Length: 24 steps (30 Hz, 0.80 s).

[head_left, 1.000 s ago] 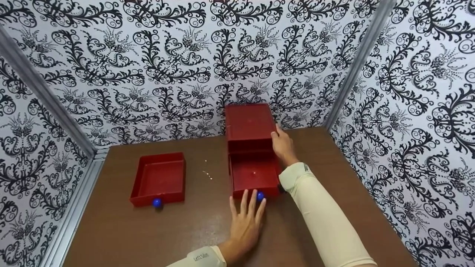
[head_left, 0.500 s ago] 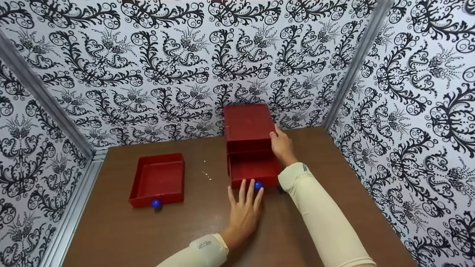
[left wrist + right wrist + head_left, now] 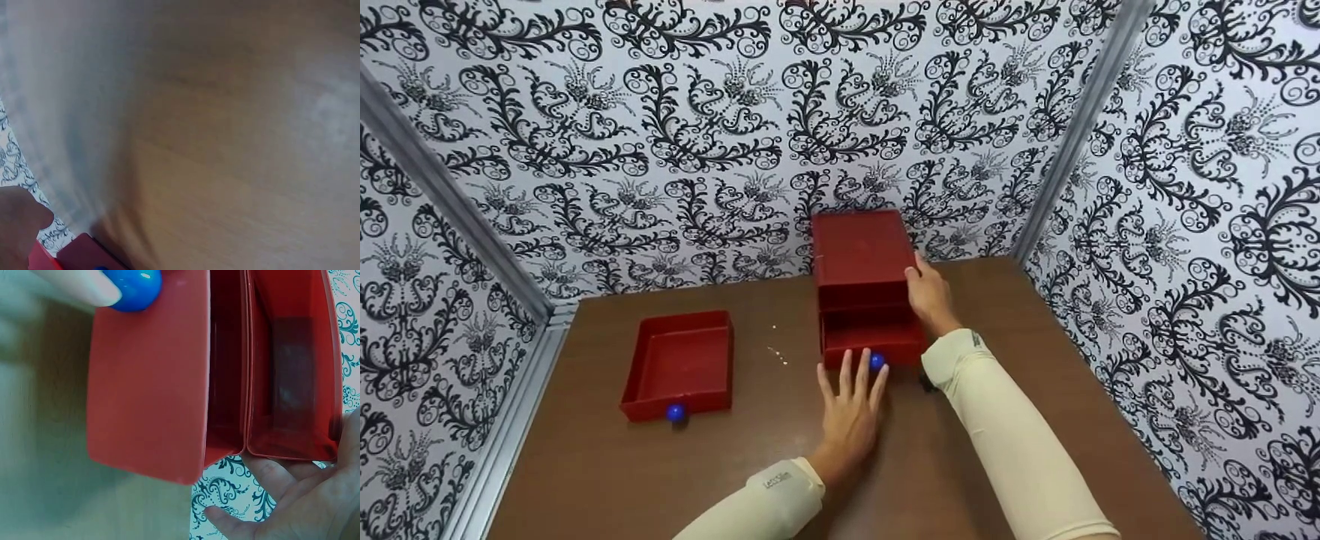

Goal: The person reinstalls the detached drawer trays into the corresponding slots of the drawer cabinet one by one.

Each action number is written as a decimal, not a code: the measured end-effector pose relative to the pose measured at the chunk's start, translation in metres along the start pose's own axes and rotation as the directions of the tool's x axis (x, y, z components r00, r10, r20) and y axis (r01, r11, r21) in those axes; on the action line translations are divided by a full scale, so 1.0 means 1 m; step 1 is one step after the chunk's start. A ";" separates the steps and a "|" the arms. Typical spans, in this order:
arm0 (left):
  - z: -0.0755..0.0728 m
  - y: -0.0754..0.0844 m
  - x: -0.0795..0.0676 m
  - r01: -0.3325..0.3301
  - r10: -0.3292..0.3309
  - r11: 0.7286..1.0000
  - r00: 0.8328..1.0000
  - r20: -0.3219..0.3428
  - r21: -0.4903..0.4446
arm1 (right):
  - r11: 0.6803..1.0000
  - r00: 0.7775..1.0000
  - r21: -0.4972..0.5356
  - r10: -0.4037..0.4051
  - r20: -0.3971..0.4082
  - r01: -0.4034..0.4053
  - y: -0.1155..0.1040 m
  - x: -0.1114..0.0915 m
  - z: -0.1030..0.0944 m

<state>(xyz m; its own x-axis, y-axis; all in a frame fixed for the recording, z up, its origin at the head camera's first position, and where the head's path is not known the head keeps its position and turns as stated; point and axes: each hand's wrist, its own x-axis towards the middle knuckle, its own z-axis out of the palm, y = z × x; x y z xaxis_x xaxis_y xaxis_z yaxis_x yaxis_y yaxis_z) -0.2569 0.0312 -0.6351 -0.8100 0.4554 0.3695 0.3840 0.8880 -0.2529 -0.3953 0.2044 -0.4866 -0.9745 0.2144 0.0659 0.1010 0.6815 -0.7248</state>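
Red plastic is standing out against a brown tabletop (image 3: 757,442), where a drawer (image 3: 901,354) is sitting partly out of the lower bay of a matching cabinet (image 3: 862,251). The left hand (image 3: 849,429) is lying nearer to the drawer's front, fingers straight and spread, clasping nothing, tips resting against that face. The drawer is lying directly ahead of those fingertips, its depth running away from the person into the cabinet; a round blue knob (image 3: 877,361) is showing between the two rightmost visible fingertips. The right hand (image 3: 931,298) is gripping the cabinet's right side, thumb at the top edge. Farther left, a second red drawer (image 3: 682,364) is resting on the wood, its knob facing the person. The right-wrist view is revealing the upper bay (image 3: 295,371) inside, shadowed from the head camera, plus a fingertip touching the knob. The left-wrist view is offering mostly blurred wood, leaving that contact unseen.
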 end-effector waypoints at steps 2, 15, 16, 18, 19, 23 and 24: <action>0.001 -0.002 0.003 0.008 -0.008 1.000 1.000 0.022 0.003 | 1.000 1.000 -0.007 -0.002 -0.003 0.002 0.001 0.001 0.000; 0.007 -0.004 0.015 0.037 -0.037 0.999 0.997 0.063 -0.002 | 1.000 1.000 0.002 -0.030 0.008 0.030 0.002 0.000 0.001; 0.007 -0.004 0.015 0.034 -0.034 0.999 0.998 0.056 -0.003 | 1.000 0.999 -0.002 -0.031 0.008 0.031 0.002 0.000 0.001; 0.005 -0.003 0.015 0.015 -0.015 1.000 1.000 0.018 0.005 | 0.999 0.999 -0.001 -0.033 0.008 0.033 0.002 0.000 0.001; 0.003 -0.003 0.016 -0.002 0.003 1.000 1.000 -0.018 0.013 | 0.999 0.999 -0.003 -0.035 0.007 0.035 0.002 0.000 0.001; -0.004 -0.006 0.024 -0.089 0.106 0.992 0.967 -0.230 0.084 | 0.999 0.999 -0.009 -0.045 0.004 0.045 0.002 0.000 0.000; -0.005 -0.007 0.026 -0.103 0.128 0.989 0.953 -0.276 0.102 | 0.999 0.999 -0.008 -0.047 0.004 0.047 0.002 0.000 0.000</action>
<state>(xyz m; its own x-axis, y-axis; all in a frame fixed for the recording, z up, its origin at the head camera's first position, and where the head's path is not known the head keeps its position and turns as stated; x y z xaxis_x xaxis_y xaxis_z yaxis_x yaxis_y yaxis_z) -0.2784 0.0375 -0.6188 -0.6001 0.5647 0.5666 0.4186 0.8252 -0.3792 -0.3950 0.2064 -0.4881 -0.9789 0.1794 0.0976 0.0564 0.6967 -0.7151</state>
